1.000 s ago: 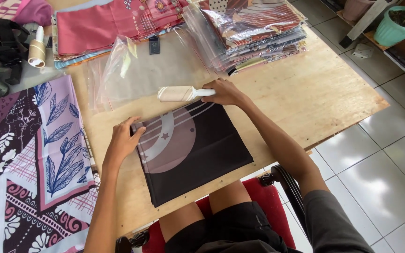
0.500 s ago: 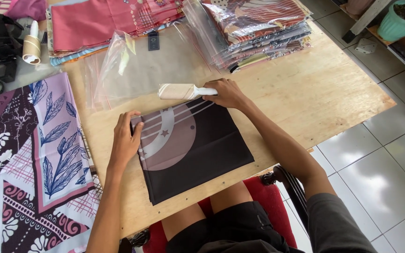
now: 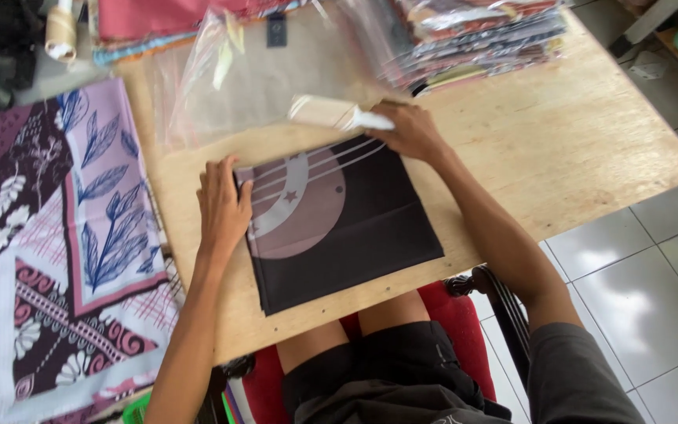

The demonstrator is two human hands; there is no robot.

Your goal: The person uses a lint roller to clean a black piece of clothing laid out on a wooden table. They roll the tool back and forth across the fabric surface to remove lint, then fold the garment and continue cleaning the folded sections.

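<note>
Left hand point(image 3: 224, 206) lies flat on one dark folded cloth point(image 3: 339, 224); right hand point(image 3: 411, 129) grips one brush point(image 3: 331, 112).

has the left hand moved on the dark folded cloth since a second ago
No. The left hand rests flat on the same left edge of the dark folded cloth.

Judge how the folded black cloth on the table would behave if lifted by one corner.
The folded black cloth would probably droop and unfold, since it lies thin and flat. It looks light, and the left hand pins its edge, suggesting it slides easily on the wooden table.
</note>
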